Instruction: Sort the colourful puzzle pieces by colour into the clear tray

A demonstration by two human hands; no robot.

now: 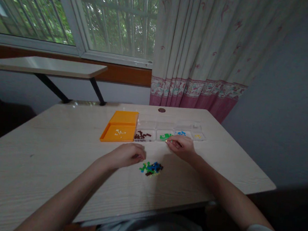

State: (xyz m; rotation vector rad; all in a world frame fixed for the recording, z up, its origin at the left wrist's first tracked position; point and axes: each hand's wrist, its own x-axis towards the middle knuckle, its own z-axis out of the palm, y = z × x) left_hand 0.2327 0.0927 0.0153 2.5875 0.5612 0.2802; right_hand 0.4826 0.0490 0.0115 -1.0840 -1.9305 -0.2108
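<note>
A small mixed pile of green, blue, brown and yellow pieces (151,168) lies on the table near its front. Beside it on the left is my left hand (130,155), its fingers curled together; whatever they may hold is hidden. My right hand (182,146) reaches over the front edge of the clear boxes, thumb and fingertips pinched, and a tiny light speck shows at the tips. Just past those fingertips, green pieces (165,136) sit in one clear box. Blue pieces (181,133) fill part of the box to its right, partly behind my right hand.
An open orange box (124,118) holds small white pieces (119,132). To its right, brown pieces (141,135) lie in a clear box, and yellow pieces (198,136) in the rightmost one. A raised shelf (65,67) stands at the back left, below the window. Curtains (199,54) hang behind the table (55,164).
</note>
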